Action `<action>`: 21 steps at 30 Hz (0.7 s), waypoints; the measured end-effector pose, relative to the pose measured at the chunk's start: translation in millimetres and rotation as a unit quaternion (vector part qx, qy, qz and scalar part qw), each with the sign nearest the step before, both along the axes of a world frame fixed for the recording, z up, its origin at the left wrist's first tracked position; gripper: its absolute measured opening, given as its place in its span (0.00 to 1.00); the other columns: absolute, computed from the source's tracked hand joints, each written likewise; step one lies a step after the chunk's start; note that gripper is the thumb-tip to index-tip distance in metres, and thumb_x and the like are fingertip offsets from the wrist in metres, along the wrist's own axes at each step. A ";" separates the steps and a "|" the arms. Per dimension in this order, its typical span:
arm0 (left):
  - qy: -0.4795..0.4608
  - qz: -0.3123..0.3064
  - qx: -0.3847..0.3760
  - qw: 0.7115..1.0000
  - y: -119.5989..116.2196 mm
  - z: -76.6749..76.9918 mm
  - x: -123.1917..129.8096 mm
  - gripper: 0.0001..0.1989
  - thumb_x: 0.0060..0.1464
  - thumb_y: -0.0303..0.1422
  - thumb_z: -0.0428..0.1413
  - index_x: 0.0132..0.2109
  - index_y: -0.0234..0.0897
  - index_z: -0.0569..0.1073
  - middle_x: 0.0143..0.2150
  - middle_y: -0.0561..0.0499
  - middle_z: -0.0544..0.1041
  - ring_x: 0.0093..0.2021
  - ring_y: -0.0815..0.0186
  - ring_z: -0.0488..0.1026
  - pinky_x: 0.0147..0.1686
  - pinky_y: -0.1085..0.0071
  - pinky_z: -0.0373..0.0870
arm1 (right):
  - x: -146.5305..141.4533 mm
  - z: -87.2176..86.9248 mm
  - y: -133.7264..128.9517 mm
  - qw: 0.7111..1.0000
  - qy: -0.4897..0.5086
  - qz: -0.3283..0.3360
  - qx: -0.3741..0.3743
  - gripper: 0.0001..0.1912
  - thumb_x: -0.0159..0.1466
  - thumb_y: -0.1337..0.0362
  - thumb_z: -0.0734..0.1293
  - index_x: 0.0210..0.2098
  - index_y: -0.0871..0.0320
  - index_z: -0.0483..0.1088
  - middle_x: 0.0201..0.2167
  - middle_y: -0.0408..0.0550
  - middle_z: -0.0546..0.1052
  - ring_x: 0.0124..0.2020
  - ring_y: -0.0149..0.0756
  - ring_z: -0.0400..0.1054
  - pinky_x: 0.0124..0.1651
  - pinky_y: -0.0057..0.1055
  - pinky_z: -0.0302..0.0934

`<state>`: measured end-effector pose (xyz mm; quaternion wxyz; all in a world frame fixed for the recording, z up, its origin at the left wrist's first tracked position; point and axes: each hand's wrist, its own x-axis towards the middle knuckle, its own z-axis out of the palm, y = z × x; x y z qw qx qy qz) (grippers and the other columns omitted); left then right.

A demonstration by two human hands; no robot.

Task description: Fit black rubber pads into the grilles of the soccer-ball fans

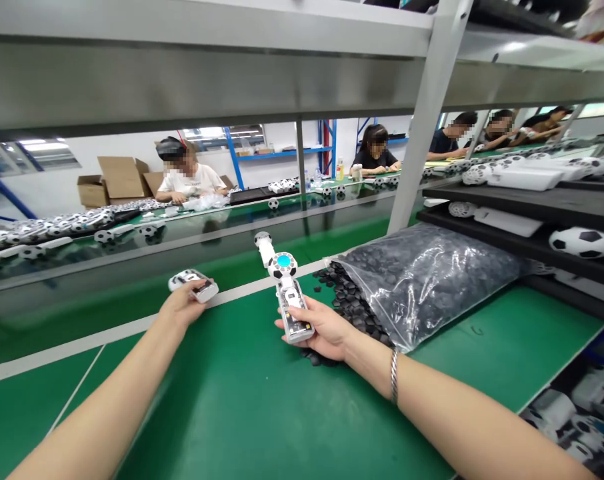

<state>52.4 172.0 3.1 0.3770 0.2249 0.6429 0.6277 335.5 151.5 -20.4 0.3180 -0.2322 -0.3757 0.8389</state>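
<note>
In my right hand point(322, 328) is a white device with a soccer-ball head point(283, 265). Its handle is uncovered, so a circuit board shows, and my thumb presses on it. The round face of its head has a blue disc. My left hand point(183, 303) grips a second white soccer-ball device point(202, 288) at the near edge of the belt; my fingers partly cover it. Just beyond the head of the right-hand device lies another white piece point(265, 249) with a dark-patterned end. Small black pieces point(349, 297) spill from a clear plastic bag point(427, 280) beside my right hand.
A green conveyor belt point(232, 250) runs past the green worktable point(262, 407). At right, black trays point(532, 200) hold more devices next to a metal post point(425, 120). A shelf beam point(207, 73) hangs overhead. Several people point(192, 180) sit across the belt.
</note>
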 end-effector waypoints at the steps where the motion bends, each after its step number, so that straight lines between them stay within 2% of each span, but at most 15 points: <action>1: -0.040 -0.031 0.012 0.999 -12.4 1.0 6.8 0.08 0.50 0.20 0.47 0.34 0.34 0.67 0.34 0.49 0.73 0.37 0.67 0.73 0.35 0.70 0.72 | -0.4 -0.5 -0.5 1.000 0.000 0.003 -0.004 0.18 0.53 0.64 0.71 0.41 0.54 0.63 0.39 0.45 0.69 0.42 0.36 0.69 0.37 0.33 0.66; 4: -0.123 -0.120 0.031 0.985 -50.1 -4.2 31.2 0.12 0.50 0.18 0.47 0.40 0.31 0.70 0.41 0.45 0.74 0.40 0.64 0.74 0.39 0.66 0.74 | -1.4 -3.0 -2.3 1.000 -0.011 0.005 -0.013 0.20 0.52 0.63 0.72 0.42 0.54 0.63 0.39 0.45 0.70 0.42 0.37 0.69 0.37 0.34 0.66; 8: -0.185 -0.175 0.050 0.966 -81.2 -19.9 62.1 0.17 0.49 0.18 0.51 0.45 0.34 0.70 0.50 0.46 0.72 0.44 0.60 0.73 0.43 0.60 0.74 | -1.5 -6.3 -3.8 0.999 -0.029 0.010 -0.010 0.19 0.53 0.63 0.71 0.42 0.54 0.64 0.39 0.46 0.71 0.41 0.36 0.70 0.39 0.34 0.66; 13: -0.236 -0.230 0.049 0.943 -90.7 -28.8 76.8 0.16 0.50 0.22 0.55 0.48 0.32 0.69 0.51 0.42 0.72 0.45 0.59 0.73 0.44 0.61 0.73 | -0.9 -7.6 -4.2 0.999 -0.043 -0.004 -0.019 0.16 0.55 0.64 0.70 0.43 0.54 0.66 0.41 0.46 0.72 0.40 0.35 0.71 0.40 0.34 0.66; 17: -0.219 -0.247 0.000 0.944 -92.7 -24.0 79.2 0.12 0.53 0.30 0.55 0.45 0.30 0.69 0.46 0.39 0.74 0.38 0.60 0.76 0.35 0.62 0.76 | -2.2 -8.3 -3.7 0.997 -0.059 -0.027 -0.041 0.16 0.56 0.64 0.69 0.44 0.56 0.66 0.42 0.48 0.73 0.40 0.36 0.72 0.38 0.32 0.67; 21: -0.192 -0.263 -0.025 0.945 -94.9 -17.5 80.4 0.12 0.52 0.31 0.56 0.45 0.30 0.69 0.43 0.39 0.76 0.32 0.60 0.76 0.30 0.62 0.76 | -2.8 -9.6 -3.3 0.995 -0.070 -0.040 -0.053 0.15 0.57 0.63 0.68 0.44 0.57 0.66 0.40 0.50 0.74 0.38 0.35 0.72 0.36 0.30 0.68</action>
